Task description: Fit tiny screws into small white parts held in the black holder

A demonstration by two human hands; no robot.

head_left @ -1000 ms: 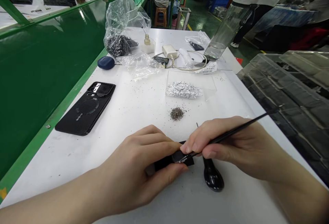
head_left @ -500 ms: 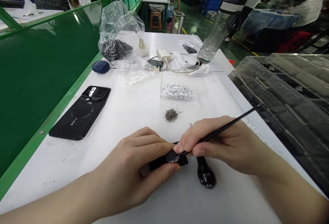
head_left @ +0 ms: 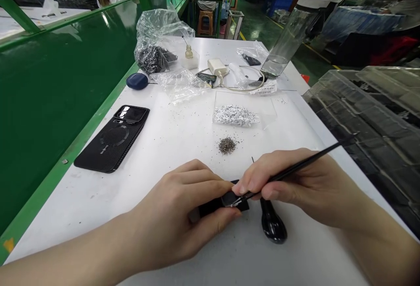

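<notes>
Reader: What carries the arrangement?

Tutor: A white desk (head_left: 98, 190), at whose near side both hands work.

Reader: And the hands?

Tutor: The left hand (head_left: 187, 203) has thumb and forefinger closed in a narrow pinch about a small dark piece (head_left: 228, 198). The right hand (head_left: 302, 194) grips slender black tweezers (head_left: 308, 160) pen-fashion, its fingers closed.

Reader: What lies beneath?

Tutor: A bulb-handled tool (head_left: 274, 224) on the desk, partly under the right hand; then a flat black block (head_left: 210, 207), largely covered, apparently running crosswise, with the piece upon it.

Reader: Which relation governs?

Tutor: The piece lies to the left and near side of the right fingers; the tweezers slant down leftward to its near edge. The left hand is closer, touching it. Whether the tips grip anything cannot be told.
</notes>
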